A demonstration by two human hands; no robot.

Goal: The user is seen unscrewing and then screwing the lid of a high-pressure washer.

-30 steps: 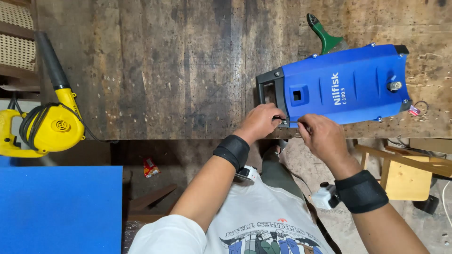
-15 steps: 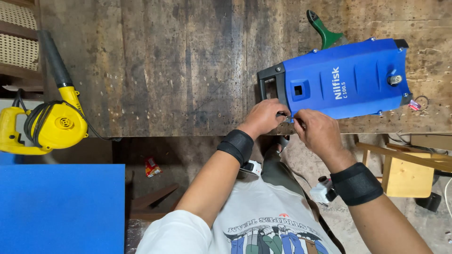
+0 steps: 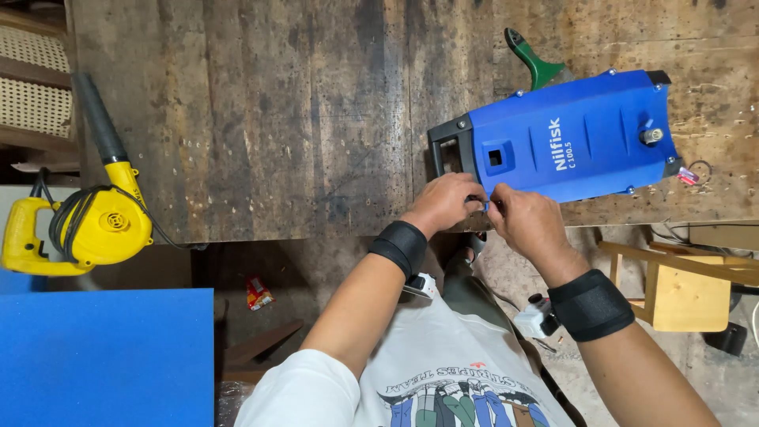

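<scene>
Both your left hand (image 3: 443, 204) and right hand (image 3: 528, 223) pinch narrowly at the blue pressure washer (image 3: 565, 142), lower edge; its long axis runs rightward, centre-right of frame.

Washer (image 3: 569, 138) on workbench (image 3: 277, 119), blower (image 3: 87, 225) left.

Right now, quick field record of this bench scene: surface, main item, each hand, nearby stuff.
surface: worn wooden workbench
main item: blue pressure washer lying on its side near the bench edge
left hand: at the washer's lower edge, by the dark handle end
right hand: beside it, fingers pinching something small and blue
wrists: black wrist straps
nearby: yellow blower at left; green-handled tool behind the washer
</scene>
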